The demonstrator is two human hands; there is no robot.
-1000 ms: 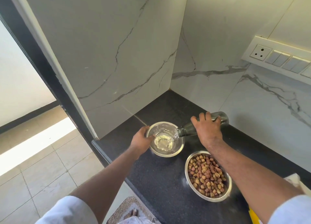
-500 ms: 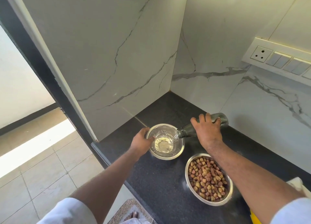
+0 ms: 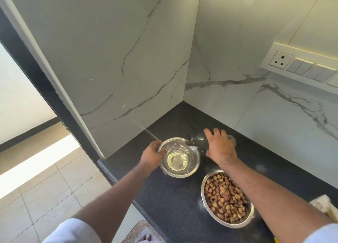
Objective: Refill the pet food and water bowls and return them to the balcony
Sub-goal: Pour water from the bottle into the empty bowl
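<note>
So the water bowl (image 3: 178,157) sits on the black counter (image 3: 164,202), close to its left edge and a bit out from the corner where the two marble walls meet. It's a round steel bowl, upright, with clear water in the bottom. Right over its far-right rim is the bottle (image 3: 198,142), a dark see-through one lying nearly level, long axis running left to right, mouth pointing left at the bowl. The mouth hangs just above the rim; can't tell whether any water is coming out.

Nearer the camera and to the right of the water bowl is the food bowl (image 3: 226,199), also steel, full of brown and tan kibble, standing apart from the water bowl. Further right of that, at the frame edge, there's a pale cloth (image 3: 324,205). Up on the right wall, well above the water bowl, is a socket and switch panel (image 3: 300,64).

Left hand (image 3: 152,154) is at the water bowl's left rim, fingers curled onto the rim, thumb tip just inside. Right hand (image 3: 220,146) is wrapped over the bottle's body from above, fingers clamped round it.
</note>
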